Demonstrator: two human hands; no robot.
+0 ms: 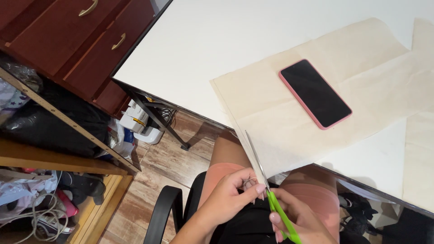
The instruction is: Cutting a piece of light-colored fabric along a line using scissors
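My right hand [300, 219] grips green-handled scissors [271, 194] whose steel blades run up along the left edge of a cream fabric sheet [289, 113]. The fabric lies on the white table [217, 40] and hangs over its near edge above my lap. My left hand [228, 196] pinches the hanging fabric edge right beside the blades, fingertips touching the scissors near the pivot. A smartphone in a pink case [315, 93] lies face up on the fabric, well beyond both hands.
A second cream fabric piece [420, 149] lies at the table's right. A reddish wooden drawer chest [77, 40] stands at upper left, a cluttered shelf [49, 149] below it. A black chair armrest [160, 212] is by my left forearm. Wood floor lies beneath.
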